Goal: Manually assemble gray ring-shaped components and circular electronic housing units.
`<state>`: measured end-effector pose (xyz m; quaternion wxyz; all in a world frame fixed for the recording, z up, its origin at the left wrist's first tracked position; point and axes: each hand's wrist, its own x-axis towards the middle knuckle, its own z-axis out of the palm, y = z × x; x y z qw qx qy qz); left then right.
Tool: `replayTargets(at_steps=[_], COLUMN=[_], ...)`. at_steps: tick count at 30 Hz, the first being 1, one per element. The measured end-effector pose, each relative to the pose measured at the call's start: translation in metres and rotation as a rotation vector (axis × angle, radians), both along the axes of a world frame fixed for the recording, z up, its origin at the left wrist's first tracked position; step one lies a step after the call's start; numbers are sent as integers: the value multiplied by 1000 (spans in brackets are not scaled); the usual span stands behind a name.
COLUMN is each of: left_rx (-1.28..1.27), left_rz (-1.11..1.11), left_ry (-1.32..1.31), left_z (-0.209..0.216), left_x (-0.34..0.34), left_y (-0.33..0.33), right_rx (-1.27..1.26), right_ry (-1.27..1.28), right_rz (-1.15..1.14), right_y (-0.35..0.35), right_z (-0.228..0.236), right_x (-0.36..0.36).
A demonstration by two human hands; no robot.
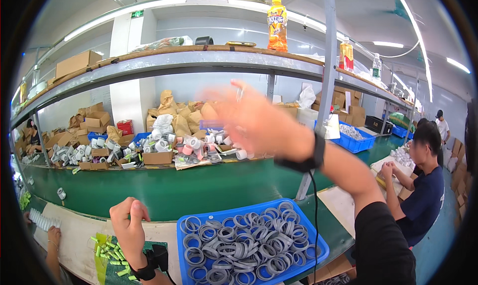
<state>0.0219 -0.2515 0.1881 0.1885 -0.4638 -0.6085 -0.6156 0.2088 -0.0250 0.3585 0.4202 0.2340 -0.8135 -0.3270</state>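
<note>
My right hand (244, 118) is raised over the green work surface, in front of the lower opening of the shelf. Motion smears its fingers, so whether it holds anything cannot be made out. A dark band with a cable circles that wrist. Lower on the left, my left hand (130, 220) is closed with the thumb up, and what is inside it, if anything, is hidden. It hovers just left of a blue tray (180, 235) heaped with grey rings (249, 242). Beneath the left wrist, small yellow-green parts (112, 252) lie on a green mat.
A grey metal shelf (199, 61) spans the bench, carrying a drink bottle (277, 26). Across the green bench (149, 195) stand cartons, brown bags and piled white parts (162, 143). A co-worker (423, 185) sits at right; another person's hand (54, 235) shows at left.
</note>
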Motion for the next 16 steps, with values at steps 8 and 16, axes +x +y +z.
replayTargets(at_steps=[8, 16], left_rx=[-193, -43], left_rz=[-112, -467], left_ry=[156, 39], left_z=[11, 2], left_x=[22, 44], left_y=[15, 21], right_rx=[-238, -205], right_ry=[414, 613], right_rz=[-464, -20], right_y=[165, 105], right_z=[110, 76], right_x=[-57, -35])
